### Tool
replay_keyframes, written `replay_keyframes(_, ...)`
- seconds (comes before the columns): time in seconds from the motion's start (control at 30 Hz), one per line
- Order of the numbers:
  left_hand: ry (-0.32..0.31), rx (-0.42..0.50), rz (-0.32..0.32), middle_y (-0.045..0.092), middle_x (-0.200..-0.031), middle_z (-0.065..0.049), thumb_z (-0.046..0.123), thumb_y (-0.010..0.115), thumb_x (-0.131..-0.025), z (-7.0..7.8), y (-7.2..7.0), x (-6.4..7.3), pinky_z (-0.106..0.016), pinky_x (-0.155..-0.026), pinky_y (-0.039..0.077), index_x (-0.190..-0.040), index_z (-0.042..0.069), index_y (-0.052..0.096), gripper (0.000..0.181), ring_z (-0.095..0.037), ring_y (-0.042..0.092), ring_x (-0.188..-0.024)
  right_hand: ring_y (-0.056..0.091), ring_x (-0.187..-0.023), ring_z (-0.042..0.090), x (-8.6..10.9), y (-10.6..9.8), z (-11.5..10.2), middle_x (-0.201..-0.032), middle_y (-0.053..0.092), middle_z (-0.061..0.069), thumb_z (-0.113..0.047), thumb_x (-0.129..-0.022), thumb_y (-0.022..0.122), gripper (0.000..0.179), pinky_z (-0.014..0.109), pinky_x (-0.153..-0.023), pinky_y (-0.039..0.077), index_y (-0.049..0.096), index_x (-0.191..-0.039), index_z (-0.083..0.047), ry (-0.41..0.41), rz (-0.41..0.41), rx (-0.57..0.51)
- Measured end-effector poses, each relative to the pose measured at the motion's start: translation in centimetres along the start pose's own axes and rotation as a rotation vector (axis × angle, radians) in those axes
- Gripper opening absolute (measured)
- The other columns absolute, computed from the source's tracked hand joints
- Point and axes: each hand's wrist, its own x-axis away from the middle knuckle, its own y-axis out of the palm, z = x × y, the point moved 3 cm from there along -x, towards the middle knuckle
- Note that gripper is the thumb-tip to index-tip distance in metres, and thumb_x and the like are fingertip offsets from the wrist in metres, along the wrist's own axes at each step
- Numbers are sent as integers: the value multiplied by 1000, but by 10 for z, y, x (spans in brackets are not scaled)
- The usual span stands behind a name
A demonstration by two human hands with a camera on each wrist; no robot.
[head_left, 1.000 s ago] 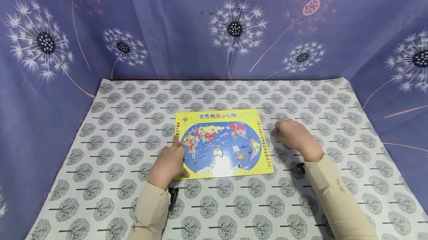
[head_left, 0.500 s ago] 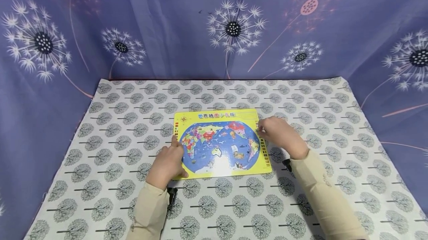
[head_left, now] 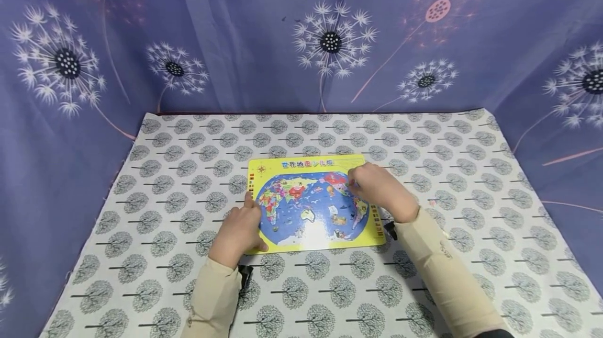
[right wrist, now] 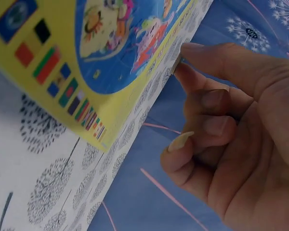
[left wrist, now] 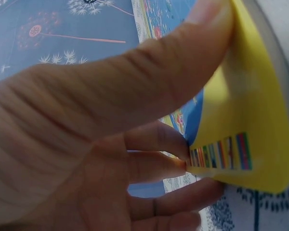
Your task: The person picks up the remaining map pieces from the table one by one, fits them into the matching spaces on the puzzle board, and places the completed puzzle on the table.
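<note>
A yellow-bordered world map board (head_left: 282,246) with a blue oval sea lies flat on the table. My left hand (head_left: 237,234) rests at its lower left edge. In the left wrist view the thumb of the left hand (left wrist: 135,91) lies across the yellow margin, with the other fingers at the board's edge. Over the board's upper right part is my right hand (head_left: 381,189). In the right wrist view, thumb and index finger of the right hand (right wrist: 241,110) pinch a small thin flat piece (right wrist: 176,64), seen edge-on; its face is hidden.
The tablecloth (head_left: 165,270) has a grey tree print. A tiny pink item (head_left: 433,203) and a pale yellowish one (head_left: 445,233) lie beside the right sleeve. Purple dandelion curtains (head_left: 264,40) hang behind and on both sides.
My right hand has moved left from beside the board to over its upper right part. The left hand stays at the board's left edge, and the board has not visibly shifted.
</note>
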Motion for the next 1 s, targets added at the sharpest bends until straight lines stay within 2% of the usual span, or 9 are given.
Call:
replay_keyframes(0.1,6,1,3,23,-154,-41,20,99,-58,0,0,0,-47,-78,54,-137,-21,46,104,-36,56,-78,57,-65,15,-2,2,-2,-72,64,-3,2,-86,71,9,31,-64,53,73,-81,-6,-9,-4,-12)
replay_keyframes(0.23,4,-9,-4,23,-155,-40,22,99,-59,0,-1,2,-51,-86,53,-139,-22,43,107,-42,58,-91,57,-65,14,-3,4,-5,-71,64,-2,2,-86,71,5,29,-65,54,73,-84,-1,-26,-9,-18)
replay_keyframes(0.43,12,-8,5,23,-154,-41,22,99,-58,0,-1,2,-52,-86,53,-139,-22,42,108,-43,59,-90,57,-63,13,-3,11,-8,-71,63,-2,0,-89,71,7,28,-65,54,73,-84,-4,-12,-25,-36)
replay_keyframes(0.6,23,-5,9,23,-154,-41,23,98,-59,1,1,3,-57,-93,51,-140,-23,40,110,-53,58,-103,55,-61,11,-3,16,-8,-71,64,-3,-2,-89,72,7,27,-64,54,73,-83,-6,4,-38,-43)
replay_keyframes(1.0,19,-11,9,24,-154,-40,23,98,-58,0,0,3,-55,-89,53,-139,-22,42,109,-48,59,-97,59,-65,12,-4,20,-5,-75,67,0,-1,-87,75,4,28,-68,55,74,-85,-4,33,-37,-47)
